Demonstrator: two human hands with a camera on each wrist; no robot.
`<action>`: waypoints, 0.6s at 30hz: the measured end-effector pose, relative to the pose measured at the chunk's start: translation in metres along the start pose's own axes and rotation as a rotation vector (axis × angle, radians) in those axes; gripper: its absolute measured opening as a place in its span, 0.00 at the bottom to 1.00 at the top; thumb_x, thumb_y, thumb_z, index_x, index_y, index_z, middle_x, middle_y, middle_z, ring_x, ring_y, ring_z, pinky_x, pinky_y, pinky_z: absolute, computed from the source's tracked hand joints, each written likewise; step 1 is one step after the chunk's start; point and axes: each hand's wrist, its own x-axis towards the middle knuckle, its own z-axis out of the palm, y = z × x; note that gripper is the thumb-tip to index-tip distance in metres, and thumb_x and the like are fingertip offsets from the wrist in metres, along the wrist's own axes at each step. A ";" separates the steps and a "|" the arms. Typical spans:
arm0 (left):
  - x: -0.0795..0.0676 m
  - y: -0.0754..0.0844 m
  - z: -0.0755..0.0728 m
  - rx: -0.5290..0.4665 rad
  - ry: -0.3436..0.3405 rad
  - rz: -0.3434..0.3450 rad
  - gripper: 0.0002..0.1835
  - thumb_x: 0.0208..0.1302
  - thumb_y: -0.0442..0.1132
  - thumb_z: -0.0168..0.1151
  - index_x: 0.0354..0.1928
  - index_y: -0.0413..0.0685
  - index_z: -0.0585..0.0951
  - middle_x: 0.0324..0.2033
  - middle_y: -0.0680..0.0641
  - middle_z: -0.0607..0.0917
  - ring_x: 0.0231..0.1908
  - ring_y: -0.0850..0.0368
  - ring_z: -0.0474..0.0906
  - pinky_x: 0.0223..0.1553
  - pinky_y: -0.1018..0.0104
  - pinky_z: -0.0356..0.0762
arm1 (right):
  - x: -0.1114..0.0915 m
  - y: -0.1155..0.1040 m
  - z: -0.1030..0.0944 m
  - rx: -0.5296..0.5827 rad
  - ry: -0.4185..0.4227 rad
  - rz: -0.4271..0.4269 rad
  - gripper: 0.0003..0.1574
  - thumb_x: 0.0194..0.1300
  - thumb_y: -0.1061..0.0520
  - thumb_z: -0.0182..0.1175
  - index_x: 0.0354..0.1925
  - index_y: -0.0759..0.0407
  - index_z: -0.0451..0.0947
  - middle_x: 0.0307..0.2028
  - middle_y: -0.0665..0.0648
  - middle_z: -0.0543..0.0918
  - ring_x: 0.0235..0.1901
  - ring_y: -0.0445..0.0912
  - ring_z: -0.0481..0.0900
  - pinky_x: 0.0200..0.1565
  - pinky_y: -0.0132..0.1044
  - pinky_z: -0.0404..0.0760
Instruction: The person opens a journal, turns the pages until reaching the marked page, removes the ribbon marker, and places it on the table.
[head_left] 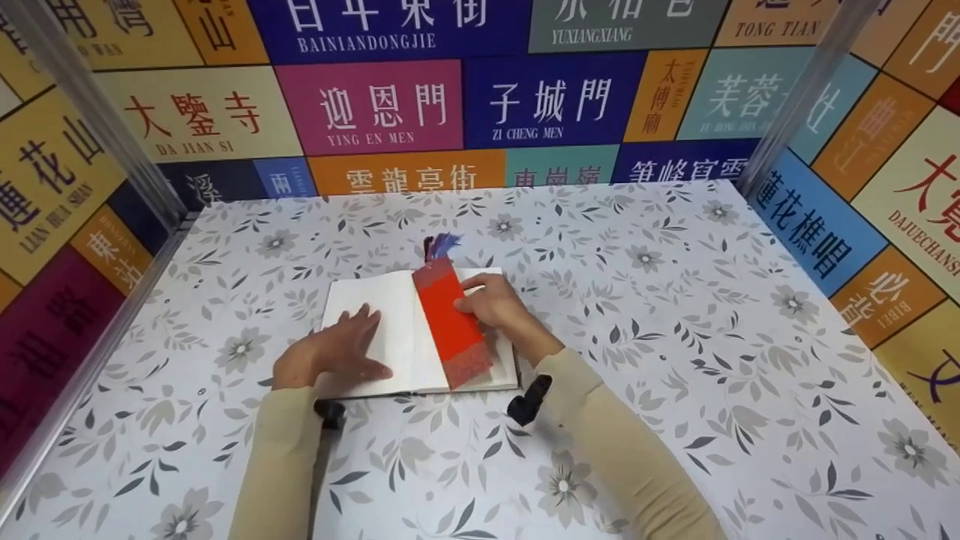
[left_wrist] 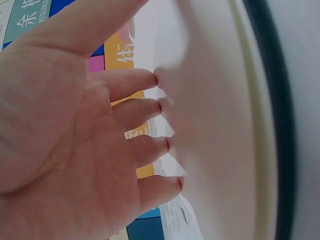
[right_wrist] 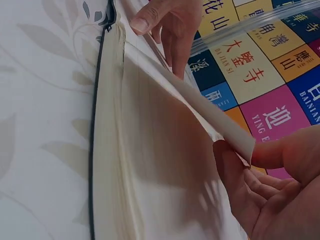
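Note:
An open book (head_left: pixel 405 337) with blank-looking pages lies on the table. My left hand (head_left: pixel 330 349) rests on its left page with spread fingers; the left wrist view shows its fingertips (left_wrist: pixel 172 145) touching the paper. Over the right page slants a red bookmark (head_left: pixel 452 322) with paler patterned ends and a blue and dark tassel (head_left: pixel 442 246) at the top. My right hand (head_left: pixel 499 304) pinches its right edge between thumb and fingers. In the right wrist view the bookmark (right_wrist: pixel 205 107) is tilted, its pinched edge raised off the page.
A white tabletop (head_left: pixel 675 337) with a grey floral print surrounds the book. Behind it and at both sides stand panels (head_left: pixel 367 105) of coloured blocks with Chinese characters. Clear corner posts (head_left: pixel 795 90) rise at the back. Black devices (head_left: pixel 529 401) sit at both wrists.

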 end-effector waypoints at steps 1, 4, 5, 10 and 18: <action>0.000 0.000 0.000 0.000 0.001 0.000 0.58 0.61 0.58 0.67 0.80 0.46 0.42 0.80 0.38 0.35 0.79 0.33 0.28 0.77 0.33 0.34 | 0.001 0.000 -0.003 0.025 -0.008 -0.003 0.22 0.64 0.63 0.64 0.56 0.65 0.78 0.39 0.59 0.85 0.27 0.43 0.80 0.29 0.31 0.81; 0.000 0.000 0.000 -0.013 0.004 0.015 0.58 0.61 0.56 0.68 0.80 0.44 0.42 0.80 0.36 0.35 0.78 0.32 0.28 0.77 0.33 0.34 | 0.003 -0.001 -0.015 0.080 -0.025 -0.011 0.23 0.65 0.64 0.64 0.58 0.64 0.77 0.39 0.60 0.86 0.27 0.42 0.81 0.25 0.32 0.81; 0.000 0.000 0.001 -0.020 0.004 0.012 0.57 0.61 0.55 0.68 0.80 0.44 0.43 0.80 0.37 0.35 0.78 0.33 0.28 0.77 0.34 0.34 | 0.004 -0.002 -0.020 0.093 -0.024 -0.007 0.23 0.65 0.63 0.64 0.59 0.64 0.77 0.40 0.59 0.86 0.27 0.41 0.81 0.26 0.32 0.81; 0.000 0.001 0.001 -0.043 0.003 0.017 0.57 0.61 0.55 0.69 0.80 0.44 0.43 0.79 0.37 0.34 0.78 0.33 0.27 0.77 0.34 0.33 | 0.011 -0.009 -0.051 0.109 0.012 0.014 0.27 0.68 0.61 0.63 0.64 0.60 0.74 0.48 0.61 0.86 0.35 0.44 0.83 0.37 0.37 0.85; -0.004 0.002 0.000 -0.045 0.010 0.027 0.57 0.62 0.55 0.68 0.80 0.43 0.42 0.79 0.36 0.34 0.78 0.32 0.27 0.76 0.34 0.31 | 0.020 -0.024 -0.102 0.093 0.107 0.015 0.31 0.71 0.59 0.60 0.70 0.54 0.70 0.60 0.62 0.82 0.42 0.46 0.84 0.40 0.34 0.86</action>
